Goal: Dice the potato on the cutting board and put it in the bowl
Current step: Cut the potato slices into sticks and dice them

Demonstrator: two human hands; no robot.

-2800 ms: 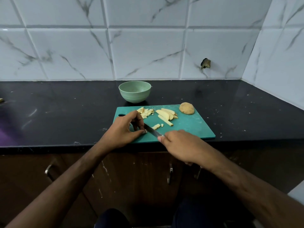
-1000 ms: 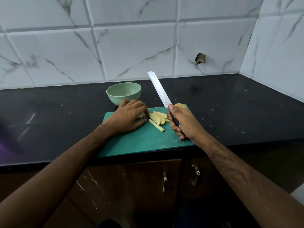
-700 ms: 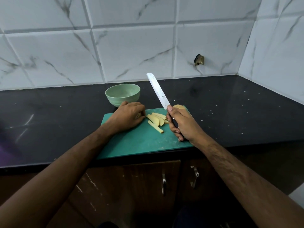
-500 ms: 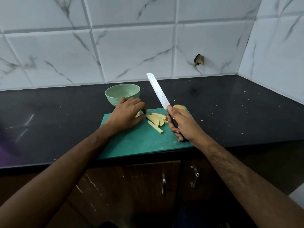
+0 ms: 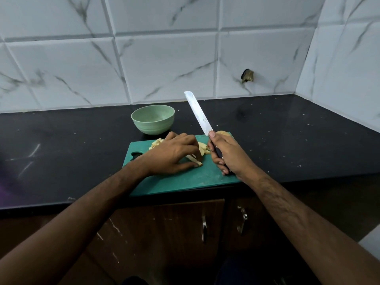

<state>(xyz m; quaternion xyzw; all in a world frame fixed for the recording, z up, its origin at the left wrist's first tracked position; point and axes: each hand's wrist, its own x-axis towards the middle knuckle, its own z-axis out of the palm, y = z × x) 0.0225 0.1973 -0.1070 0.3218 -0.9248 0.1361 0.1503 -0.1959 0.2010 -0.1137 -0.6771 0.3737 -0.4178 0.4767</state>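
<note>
Left hand (image 5: 174, 155) moved from diced pile to potato stick (image 5: 194, 160), pinching it; stick points toward bowl (image 5: 153, 119); right hand (image 5: 226, 154) grips raised knife (image 5: 198, 113).

left hand (image 5: 174, 154) moved onto potato stick (image 5: 195, 160)

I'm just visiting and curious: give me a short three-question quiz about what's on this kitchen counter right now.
1. True or false: the knife blade is pressed flat against the cutting board.
2. Which hand holds the knife? A) left hand B) right hand
3. Fill in: the green bowl stands on the black counter just beyond the board's ____ edge.

Key
1. False: the blade is raised, tip pointing up and away.
2. B. The left hand touches a potato strip on the board.
3. Far.
</note>
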